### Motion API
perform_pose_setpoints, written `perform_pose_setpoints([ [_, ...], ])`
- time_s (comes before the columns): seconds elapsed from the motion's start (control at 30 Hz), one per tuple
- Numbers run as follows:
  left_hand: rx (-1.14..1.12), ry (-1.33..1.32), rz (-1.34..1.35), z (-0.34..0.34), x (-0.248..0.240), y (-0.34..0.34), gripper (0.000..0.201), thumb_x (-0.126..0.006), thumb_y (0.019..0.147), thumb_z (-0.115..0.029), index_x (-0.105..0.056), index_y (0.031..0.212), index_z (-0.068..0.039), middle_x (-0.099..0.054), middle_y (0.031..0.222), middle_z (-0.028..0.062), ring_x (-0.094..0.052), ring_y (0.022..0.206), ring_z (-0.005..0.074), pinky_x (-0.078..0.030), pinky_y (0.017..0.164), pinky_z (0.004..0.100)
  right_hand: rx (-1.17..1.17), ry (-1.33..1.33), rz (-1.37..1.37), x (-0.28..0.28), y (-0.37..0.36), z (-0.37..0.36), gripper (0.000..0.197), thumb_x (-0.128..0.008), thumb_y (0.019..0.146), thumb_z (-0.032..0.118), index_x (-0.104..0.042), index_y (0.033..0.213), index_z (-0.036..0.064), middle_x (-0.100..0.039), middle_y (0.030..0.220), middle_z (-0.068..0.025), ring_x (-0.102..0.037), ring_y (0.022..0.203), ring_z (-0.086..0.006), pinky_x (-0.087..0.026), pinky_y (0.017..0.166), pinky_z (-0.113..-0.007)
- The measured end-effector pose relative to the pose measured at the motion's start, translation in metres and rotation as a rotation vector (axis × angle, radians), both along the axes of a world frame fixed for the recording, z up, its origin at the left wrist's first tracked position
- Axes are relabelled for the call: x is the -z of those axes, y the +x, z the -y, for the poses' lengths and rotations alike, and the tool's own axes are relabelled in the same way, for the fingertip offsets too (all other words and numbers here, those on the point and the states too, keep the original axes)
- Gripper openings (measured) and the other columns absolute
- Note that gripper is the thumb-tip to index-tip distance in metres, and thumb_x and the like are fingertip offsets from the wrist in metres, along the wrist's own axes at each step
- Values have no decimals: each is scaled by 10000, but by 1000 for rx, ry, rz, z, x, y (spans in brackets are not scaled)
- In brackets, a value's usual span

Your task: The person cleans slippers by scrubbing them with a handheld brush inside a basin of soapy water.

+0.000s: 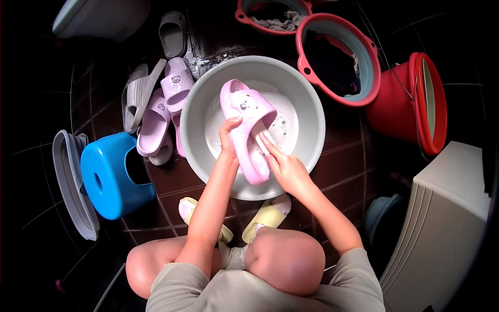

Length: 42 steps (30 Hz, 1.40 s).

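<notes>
A pink slipper is held tilted over the grey basin, its heel end toward the person, above soapy water. A pale brush, partly covered by fingers, lies against its inside. Left of the basin are lilac slippers and grey slippers, with a blue stool nearer the person. Beyond, to the right, stand a red-rimmed tub holding dark cloth, and a red bucket. The basin wall rings the work, and the hands hide parts of the slipper.

The left hand has its grip closed on the slipper's side, thumb up by the strap. The right hand reaches in from the right, its grip closed over the brush, fingers stretched forward.

The slipper looks smooth and thick-soled, with small raised decorations on its rounded strap; white foam covers the water, and the floor is dark tile.
</notes>
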State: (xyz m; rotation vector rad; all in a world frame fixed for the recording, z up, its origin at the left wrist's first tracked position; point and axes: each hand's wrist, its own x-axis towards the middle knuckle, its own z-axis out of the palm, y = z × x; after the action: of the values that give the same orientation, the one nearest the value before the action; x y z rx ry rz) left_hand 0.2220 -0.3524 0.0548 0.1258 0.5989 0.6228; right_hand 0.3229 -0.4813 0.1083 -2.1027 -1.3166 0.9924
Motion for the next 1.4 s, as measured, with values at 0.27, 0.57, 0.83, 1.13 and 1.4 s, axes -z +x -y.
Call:
perform_pose_setpoints([
  [0.27, 108, 111, -50, 1, -16, 5, 482, -577, 726, -249, -517, 1105, 45, -615, 978, 162, -607, 884, 266, -474, 852, 361, 15, -118, 241, 5, -1, -16, 329, -459, 918, 284, -559, 1201, 148, -613, 687, -240, -627, 688, -420, -508, 667, -511],
  [0.57, -39, 117, 74, -9, 12, 1, 594, -601, 694, -242, -461, 1203, 28, -595, 1078, 176, -594, 973, 297, -461, 930, 406, 74, 291, -96, 27, 5, -17, 430, -459, 922, 230, -447, 1343, 146, -588, 800, -300, -577, 767, -470, -463, 697, -494],
  [0.83, -168, 145, 232, -25, 17, 5, 655, -643, 657, -245, -450, 1227, 12, -596, 1096, 170, -596, 983, 296, -481, 919, 406, -33, -68, -107, -14, 2, -14, 465, -460, 928, 192, -398, 1386, 243, -560, 1188, -200, -563, 975, -409, -476, 814, -436],
  [1.13, -131, 176, 206, -17, 6, 11, 622, -603, 667, -213, -449, 1217, 34, -600, 1075, 177, -605, 966, 292, -475, 919, 394, 84, 138, -370, -10, -12, -13, 486, -447, 934, 202, -354, 1411, 206, -577, 1094, -280, -599, 852, -446, -466, 758, -417],
  [1.4, -100, 163, 207, -18, -4, 9, 627, -604, 673, -221, -440, 1228, 21, -595, 1078, 174, -606, 941, 298, -477, 909, 389, -12, 300, -335, -16, -20, 14, 490, -420, 953, 161, -319, 1431, 119, -516, 1307, -181, -518, 1184, -300, -409, 959, -377],
])
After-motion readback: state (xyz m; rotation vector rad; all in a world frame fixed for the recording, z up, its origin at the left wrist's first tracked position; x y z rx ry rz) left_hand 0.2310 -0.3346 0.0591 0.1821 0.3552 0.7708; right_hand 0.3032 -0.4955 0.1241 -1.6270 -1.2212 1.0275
